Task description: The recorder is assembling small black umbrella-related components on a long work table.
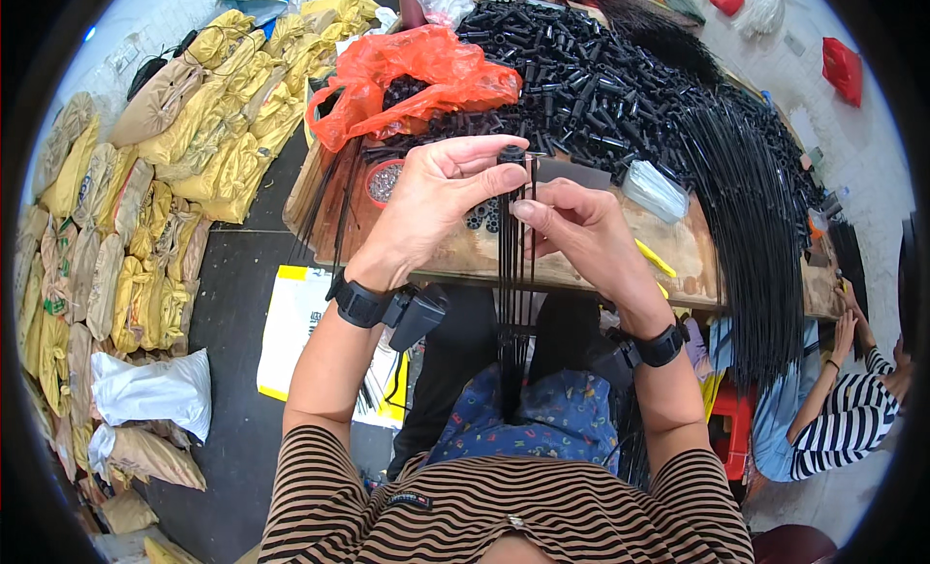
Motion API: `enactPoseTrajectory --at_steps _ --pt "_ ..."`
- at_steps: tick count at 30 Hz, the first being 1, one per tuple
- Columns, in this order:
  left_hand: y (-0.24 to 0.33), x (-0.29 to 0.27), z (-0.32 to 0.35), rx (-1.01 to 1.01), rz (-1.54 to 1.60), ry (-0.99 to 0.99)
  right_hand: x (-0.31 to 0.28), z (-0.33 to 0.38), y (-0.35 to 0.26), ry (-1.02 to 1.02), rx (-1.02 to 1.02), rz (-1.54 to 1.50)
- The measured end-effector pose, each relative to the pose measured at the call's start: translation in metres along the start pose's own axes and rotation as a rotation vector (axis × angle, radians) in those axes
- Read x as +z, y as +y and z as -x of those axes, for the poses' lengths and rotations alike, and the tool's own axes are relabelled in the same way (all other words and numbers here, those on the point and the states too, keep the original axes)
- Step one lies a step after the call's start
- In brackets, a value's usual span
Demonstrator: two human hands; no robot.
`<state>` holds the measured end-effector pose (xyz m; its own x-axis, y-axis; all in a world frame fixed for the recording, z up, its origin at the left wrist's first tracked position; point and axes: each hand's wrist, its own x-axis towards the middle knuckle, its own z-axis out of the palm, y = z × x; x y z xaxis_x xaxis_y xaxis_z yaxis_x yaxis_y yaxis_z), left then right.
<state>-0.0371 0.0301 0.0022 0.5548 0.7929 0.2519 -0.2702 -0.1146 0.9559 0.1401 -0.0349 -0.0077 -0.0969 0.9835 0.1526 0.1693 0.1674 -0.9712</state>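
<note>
- Evidently, from my remote seat, the left hand [426, 191] is nearly closed in a pinch; I read thumb and forefinger around a short black cylindrical piece [511, 154], smooth and dark.
- Right hand [586, 235]: fingers curled, thumb and forefinger drawn almost together beside the outermost rod. I cannot tell whether it grips that rod or only touches it.
- Bundle of black rods [511, 244]: thin, straight, stiff-looking, roughly upright in front of the torso. Its top is at the black piece, just over the near edge of the table; its lower end meets the blue patterned cloth [572, 414] on the lap.
- Wooden table [441, 257]: bare board, pale brown, with a worn grain.
- Beyond the hands I log a heap of black tubular parts [581, 84], glossy, short, piled in all directions.
- Orange-red plastic bag [351, 91]: thin film, crumpled, its mouth open, at the left of the heap.
- Red-rimmed dish [370, 186] near the left wrist: round, filled with tiny shiny bits.
- Right of the hands: a clear plastic packet [656, 191], wrinkled, and a slim yellow object [656, 258].
- Farther right, a sheaf of long black rods [751, 244] fans over the table's edge.
</note>
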Motion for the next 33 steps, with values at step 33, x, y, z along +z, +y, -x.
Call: enactPoseTrajectory --at_steps 33 --pt "-0.003 0.020 0.012 0.122 -0.120 0.037 0.029 0.002 -0.001 0.263 -0.189 0.193"
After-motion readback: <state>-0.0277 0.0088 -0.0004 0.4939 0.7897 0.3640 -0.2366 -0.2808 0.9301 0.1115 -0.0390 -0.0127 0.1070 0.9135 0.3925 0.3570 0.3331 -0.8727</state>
